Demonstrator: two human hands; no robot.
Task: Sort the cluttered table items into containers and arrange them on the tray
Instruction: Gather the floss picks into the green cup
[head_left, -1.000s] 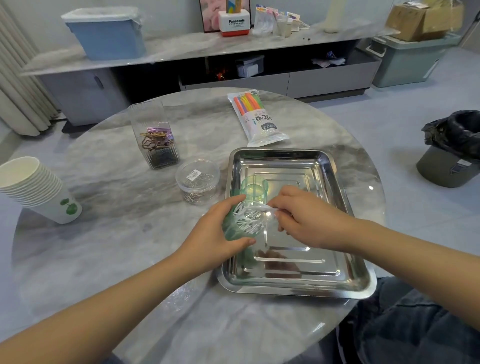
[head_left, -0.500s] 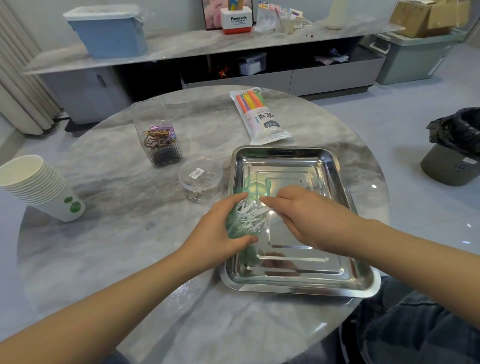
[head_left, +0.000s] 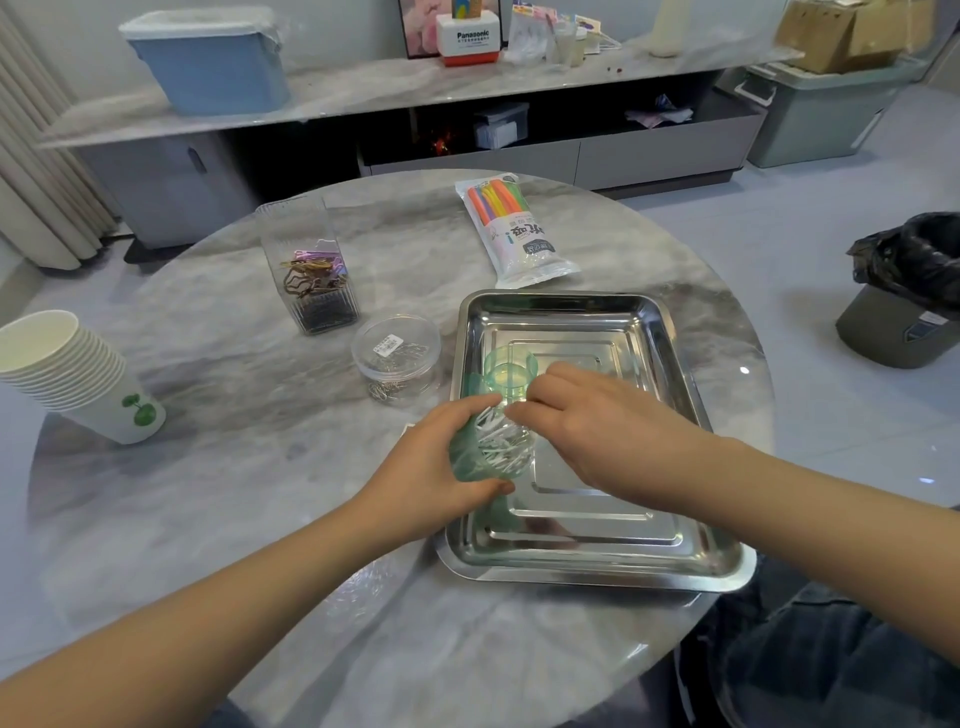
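A steel tray (head_left: 670, 332) lies on the round marble table. Over its left edge my left hand (head_left: 426, 478) grips a clear green cup (head_left: 491, 452) filled with white sticks. My right hand (head_left: 597, 426) is at the cup's mouth, its fingertips pinching the ends of the sticks. A green lid (head_left: 506, 371) lies in the tray just beyond the cup. To the left stand a round clear tub of paper clips (head_left: 397, 356) and a tall clear box of coloured clips (head_left: 311, 270). A packet of coloured straws (head_left: 511, 228) lies beyond the tray.
A stack of paper cups (head_left: 62, 369) lies on its side at the table's left edge. A bin with a black bag (head_left: 909, 291) stands on the floor to the right. Behind the table runs a low sideboard (head_left: 363, 88) with a blue box.
My right hand's fingertips have shifted slightly up to the cup's mouth. My left hand keeps its grip on the cup. The camera has tilted a little.
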